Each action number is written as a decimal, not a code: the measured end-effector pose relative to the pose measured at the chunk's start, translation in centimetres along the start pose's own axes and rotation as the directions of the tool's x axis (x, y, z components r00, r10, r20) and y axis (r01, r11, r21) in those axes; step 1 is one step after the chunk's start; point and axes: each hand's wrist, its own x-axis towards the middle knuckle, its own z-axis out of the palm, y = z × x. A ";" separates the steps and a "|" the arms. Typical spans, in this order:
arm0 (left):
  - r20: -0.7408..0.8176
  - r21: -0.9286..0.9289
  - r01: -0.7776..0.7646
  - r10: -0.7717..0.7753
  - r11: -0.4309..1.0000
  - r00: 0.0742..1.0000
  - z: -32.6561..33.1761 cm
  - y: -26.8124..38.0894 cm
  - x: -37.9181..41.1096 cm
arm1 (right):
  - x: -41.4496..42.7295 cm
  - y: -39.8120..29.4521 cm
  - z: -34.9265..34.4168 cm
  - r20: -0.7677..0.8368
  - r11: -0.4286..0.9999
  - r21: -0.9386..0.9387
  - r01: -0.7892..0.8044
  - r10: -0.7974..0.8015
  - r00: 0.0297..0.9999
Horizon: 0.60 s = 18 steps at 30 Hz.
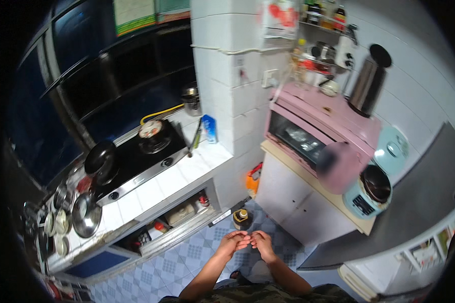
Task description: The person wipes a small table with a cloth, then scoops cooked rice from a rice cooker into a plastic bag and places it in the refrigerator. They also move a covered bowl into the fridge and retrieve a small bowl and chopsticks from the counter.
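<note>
My left hand (233, 243) and my right hand (262, 244) are held close together in front of my body, above the blue tiled floor (170, 261). Their fingers are bent and the fingertips nearly meet. No object shows between them, though something small could be hidden by the fingers. Just beyond my hands, a large dark bottle with a yellow cap (242, 219) stands on the floor.
Left, a tiled counter (136, 204) carries a two-burner gas stove (140, 159), a black pan (100, 157) and a metal wok (86, 215). Right, a white cabinet (303, 212) supports a pink oven (322, 113) and an open-lidded rice cooker (367, 193). An open refrigerator door (413, 261) is at lower right.
</note>
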 end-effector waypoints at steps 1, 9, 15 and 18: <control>-0.035 -0.044 -0.025 0.023 0.999 0.999 -1.1 0.4 0.0 | 0.9 -0.4 1.2 0.043 1.000 -0.025 -0.012 0.013 0.999; -0.309 -0.242 -0.145 0.066 0.959 0.949 -8.5 2.7 0.8 | 13.9 -3.9 10.2 0.255 0.997 -0.076 -0.010 0.029 0.967; -0.520 -0.309 -0.292 0.096 0.905 0.849 -10.8 7.3 3.5 | 22.3 -8.8 17.3 0.415 0.994 -0.107 -0.002 0.046 0.908; -0.578 -0.306 -0.399 0.164 0.865 0.799 -12.2 9.4 4.6 | 26.2 -11.0 20.9 0.512 0.991 -0.132 0.017 0.054 0.858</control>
